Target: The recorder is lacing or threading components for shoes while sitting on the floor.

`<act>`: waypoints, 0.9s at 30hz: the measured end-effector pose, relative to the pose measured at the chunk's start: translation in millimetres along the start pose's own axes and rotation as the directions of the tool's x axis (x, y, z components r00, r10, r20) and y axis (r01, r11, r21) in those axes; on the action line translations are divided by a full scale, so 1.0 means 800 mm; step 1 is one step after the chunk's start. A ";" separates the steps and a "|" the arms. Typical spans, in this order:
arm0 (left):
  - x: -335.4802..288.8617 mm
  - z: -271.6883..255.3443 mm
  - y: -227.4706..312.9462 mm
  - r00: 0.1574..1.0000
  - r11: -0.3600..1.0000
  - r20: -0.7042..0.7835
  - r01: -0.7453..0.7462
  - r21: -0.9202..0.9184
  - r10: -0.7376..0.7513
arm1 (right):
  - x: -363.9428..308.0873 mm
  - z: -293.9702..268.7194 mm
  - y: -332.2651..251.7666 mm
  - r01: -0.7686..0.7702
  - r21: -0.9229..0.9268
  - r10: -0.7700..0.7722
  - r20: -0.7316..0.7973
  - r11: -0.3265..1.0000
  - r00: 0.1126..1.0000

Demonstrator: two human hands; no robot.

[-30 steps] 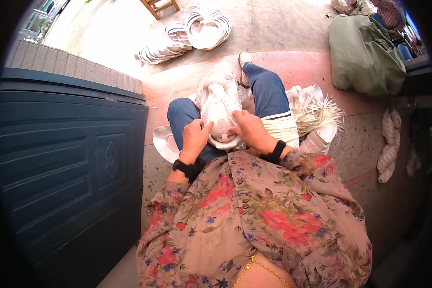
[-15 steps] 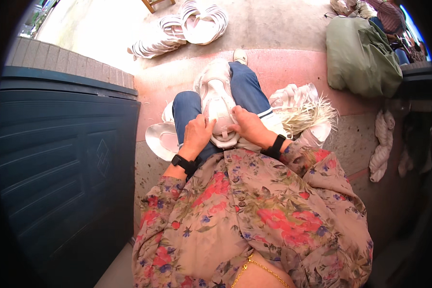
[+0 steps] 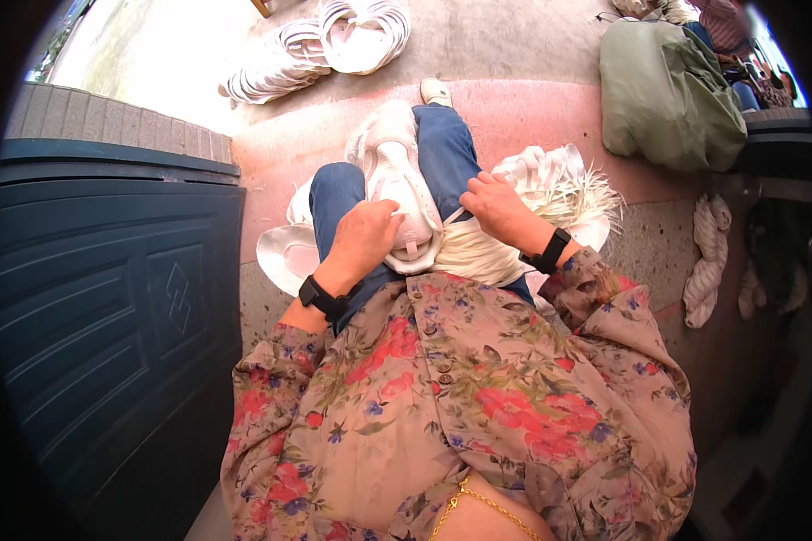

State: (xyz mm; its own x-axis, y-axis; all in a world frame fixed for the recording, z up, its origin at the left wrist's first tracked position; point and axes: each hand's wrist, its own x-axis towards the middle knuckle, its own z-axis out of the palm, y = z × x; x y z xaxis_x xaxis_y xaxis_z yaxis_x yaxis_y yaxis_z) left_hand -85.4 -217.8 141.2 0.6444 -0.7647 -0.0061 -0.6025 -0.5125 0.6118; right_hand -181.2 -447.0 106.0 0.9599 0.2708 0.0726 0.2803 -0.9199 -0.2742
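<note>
A white sneaker [image 3: 412, 225] lies between my thighs, its heel tab toward me. My left hand [image 3: 365, 239] is closed at the sneaker's left edge, fingers curled and pressed together; what they pinch is hidden. Just right of the sneaker, my right hand [image 3: 505, 212] is raised in a pinch on a thin white shoelace, which runs toward the sneaker. A bundle of cream laces [image 3: 478, 257] rests across my right thigh beneath that hand. Beyond the sneaker's far end is more pale, crumpled white material [image 3: 383, 122].
White shoe parts [image 3: 284, 257] lie left of my knee, and more white pieces with a lace fringe [image 3: 600, 203] on the right. Stacked white pieces [image 3: 365, 36] sit ahead. A green sack [image 3: 672, 95] stands far right, near another person [image 3: 722, 27]. A dark blue door [image 3: 117, 298] borders my left.
My right hand has lifted off the sneaker and moved right, now pinching a lace. The left hand has shifted slightly and curled closed. More of the lace bundle shows on my thigh.
</note>
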 end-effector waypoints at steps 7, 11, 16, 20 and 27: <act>0.055 0.026 0.028 0.947 0.961 -0.228 -0.254 -0.106 0.225 | 0.068 -0.064 -0.006 0.197 -0.287 -0.275 -0.266 0.938 0.924; 0.087 -0.007 0.051 0.988 0.653 0.149 0.084 -0.753 0.045 | 0.117 -0.179 -0.004 0.042 -0.391 -0.273 -0.559 0.920 0.783; 0.082 -0.074 0.031 0.999 0.485 0.050 0.041 -0.873 0.007 | 0.106 -0.217 0.003 0.105 -0.080 -0.132 -0.638 0.991 0.758; 0.046 -0.073 -0.010 0.915 0.705 0.285 0.402 -0.584 -0.285 | 0.069 -0.117 0.001 -0.122 -0.021 0.116 -0.197 0.992 0.974; 0.007 -0.001 -0.007 0.907 0.906 0.367 0.319 -0.277 -0.207 | 0.062 -0.026 -0.060 0.046 0.619 0.143 -0.252 0.784 0.957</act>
State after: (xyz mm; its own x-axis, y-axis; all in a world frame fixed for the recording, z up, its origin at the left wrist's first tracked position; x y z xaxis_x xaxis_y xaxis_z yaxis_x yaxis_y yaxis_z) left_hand -77.9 -218.4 138.5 0.5361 -0.7307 -0.4226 -0.2103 -0.6005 0.7714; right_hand -147.3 -395.3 142.9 0.9606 0.0556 0.2722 0.2590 -0.5332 -0.8054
